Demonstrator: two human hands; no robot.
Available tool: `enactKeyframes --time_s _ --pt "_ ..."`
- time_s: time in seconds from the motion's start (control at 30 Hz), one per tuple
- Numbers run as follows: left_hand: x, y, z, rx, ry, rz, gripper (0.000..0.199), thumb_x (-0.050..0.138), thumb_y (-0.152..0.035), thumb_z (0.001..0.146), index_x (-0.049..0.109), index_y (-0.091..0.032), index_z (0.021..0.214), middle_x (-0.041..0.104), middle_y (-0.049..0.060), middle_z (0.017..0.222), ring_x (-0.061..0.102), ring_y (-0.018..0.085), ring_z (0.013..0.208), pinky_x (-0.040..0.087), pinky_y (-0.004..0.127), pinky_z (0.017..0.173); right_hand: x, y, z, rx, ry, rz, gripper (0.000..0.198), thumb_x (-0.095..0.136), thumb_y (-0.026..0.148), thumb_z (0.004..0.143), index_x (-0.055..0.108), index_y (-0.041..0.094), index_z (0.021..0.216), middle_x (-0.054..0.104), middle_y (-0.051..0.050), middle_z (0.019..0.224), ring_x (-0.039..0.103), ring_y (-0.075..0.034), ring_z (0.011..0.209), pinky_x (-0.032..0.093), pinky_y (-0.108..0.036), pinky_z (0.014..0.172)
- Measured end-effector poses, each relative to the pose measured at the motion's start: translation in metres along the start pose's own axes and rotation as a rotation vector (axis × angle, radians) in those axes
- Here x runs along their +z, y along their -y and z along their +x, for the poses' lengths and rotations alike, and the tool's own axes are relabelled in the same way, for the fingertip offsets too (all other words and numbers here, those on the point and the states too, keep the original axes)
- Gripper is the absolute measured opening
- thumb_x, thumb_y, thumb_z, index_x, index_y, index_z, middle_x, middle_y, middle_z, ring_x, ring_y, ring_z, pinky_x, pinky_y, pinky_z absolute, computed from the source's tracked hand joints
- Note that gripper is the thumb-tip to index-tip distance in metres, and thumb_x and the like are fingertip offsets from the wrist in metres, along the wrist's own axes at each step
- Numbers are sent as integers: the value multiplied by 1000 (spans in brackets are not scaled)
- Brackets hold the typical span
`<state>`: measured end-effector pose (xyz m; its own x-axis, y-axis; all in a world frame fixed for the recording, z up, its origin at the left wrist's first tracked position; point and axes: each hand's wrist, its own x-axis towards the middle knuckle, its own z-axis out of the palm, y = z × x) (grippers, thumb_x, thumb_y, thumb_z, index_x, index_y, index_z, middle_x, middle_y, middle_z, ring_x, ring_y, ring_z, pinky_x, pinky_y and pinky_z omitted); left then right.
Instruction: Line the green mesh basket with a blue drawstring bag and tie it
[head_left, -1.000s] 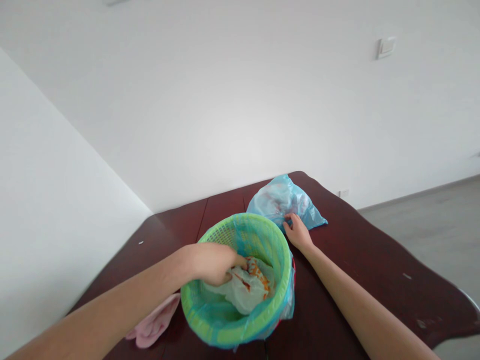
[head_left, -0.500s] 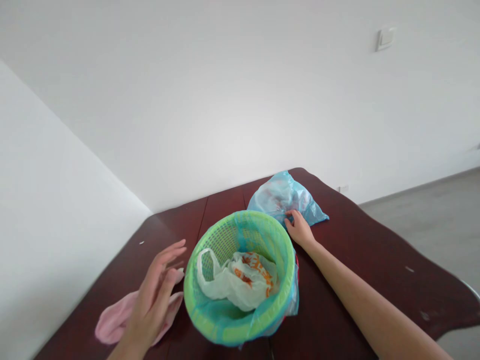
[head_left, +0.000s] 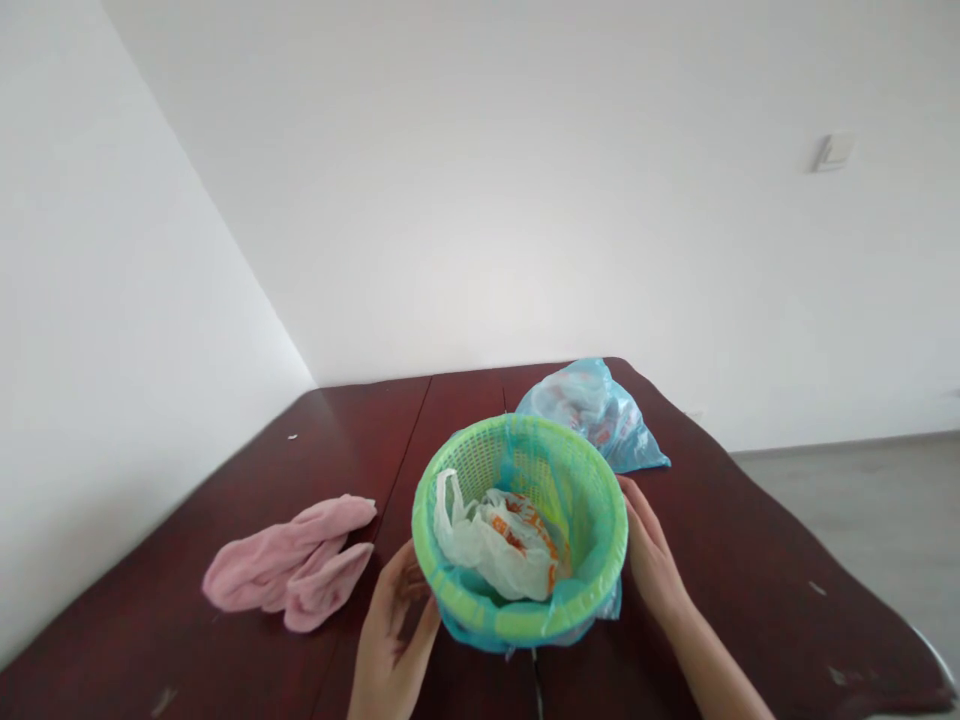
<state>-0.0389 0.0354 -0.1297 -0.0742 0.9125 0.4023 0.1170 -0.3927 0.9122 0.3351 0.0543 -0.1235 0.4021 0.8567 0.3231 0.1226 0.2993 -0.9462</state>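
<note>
A light green mesh wastebasket [head_left: 519,628] stands upright in front of me, lined with a thin blue plastic bag [head_left: 592,500] folded over its rim. Inside lies a crumpled white carrier bag [head_left: 495,545] with orange print. My left hand [head_left: 397,620] presses against the wastebasket's left side, fingers curled and partly hidden behind it. On the opposite side my right hand [head_left: 652,550] holds the wall just under the rim, its fingertips out of sight. Both hands are closed about the wastebasket.
A filled light blue plastic bag [head_left: 596,410] rests at the back right of the dark red wooden table [head_left: 750,600]. To the left lies a crumpled pink cloth [head_left: 300,565]. White walls border the table behind and at the left.
My right hand has left the blue bag at the back and come to the wastebasket's right side. My left hand has moved right from above the pink cloth to the wastebasket.
</note>
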Motion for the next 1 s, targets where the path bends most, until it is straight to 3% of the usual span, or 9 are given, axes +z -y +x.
enactKeyframes --time_s 0.1,0.2,0.37,0.5,0.67,0.77,0.9,1.0 --pt "16 -11 -4 77 4 -37 42 91 -44 106 81 -31 145 85 13 138 90 31 113 77 37 94 -4 7 -54 -128 -58 0 40 72 49 116 73 33 153 84 -11 137 83 -28 117 70 -40 101" --pt "28 -18 -4 198 -34 -42 31 88 -37 109 82 -31 139 82 11 130 87 26 108 75 32 90 -3 10 -84 -278 -77 -100 38 77 32 110 75 33 149 82 -12 138 82 -29 118 70 -40 98" --pt "26 -29 -1 451 5 63 17 79 -18 110 83 -28 123 75 6 114 79 20 99 69 26 84 -3 36 -84 -428 -80 -176 20 72 22 111 79 27 129 79 -11 127 80 -26 109 67 -34 87" --pt "16 -42 -2 575 -1 194 21 75 -10 108 83 -27 118 69 9 124 74 20 108 67 27 90 -12 62 -81 -563 -57 -290 22 66 20 111 77 23 130 72 -12 122 75 -26 107 66 -34 82" --pt "16 -52 -8 614 3 259 22 68 -8 109 79 -25 116 68 11 139 73 22 121 66 32 103 -24 78 -84 -817 -39 -539 32 65 10 104 77 20 132 66 -13 123 71 -24 101 65 -34 76" --pt "20 -57 -11 552 -99 166 17 62 -14 115 75 -25 115 73 10 135 73 25 119 65 35 99 -26 89 -82 -901 -27 -650 31 70 9 102 79 25 127 67 -15 130 72 -28 106 67 -41 81" --pt "27 -71 -5 385 -121 1 16 56 -24 122 69 -29 115 74 4 108 71 23 97 59 33 82 -26 115 -72 -862 109 -661 25 70 10 103 76 29 119 77 -14 125 75 -32 106 67 -47 84" --pt "30 -86 10 417 -132 44 15 58 -28 122 69 -28 112 69 2 100 66 22 89 55 32 79 -26 139 -57 -770 239 -591 21 65 11 108 71 30 115 80 -10 114 76 -30 98 64 -45 82"
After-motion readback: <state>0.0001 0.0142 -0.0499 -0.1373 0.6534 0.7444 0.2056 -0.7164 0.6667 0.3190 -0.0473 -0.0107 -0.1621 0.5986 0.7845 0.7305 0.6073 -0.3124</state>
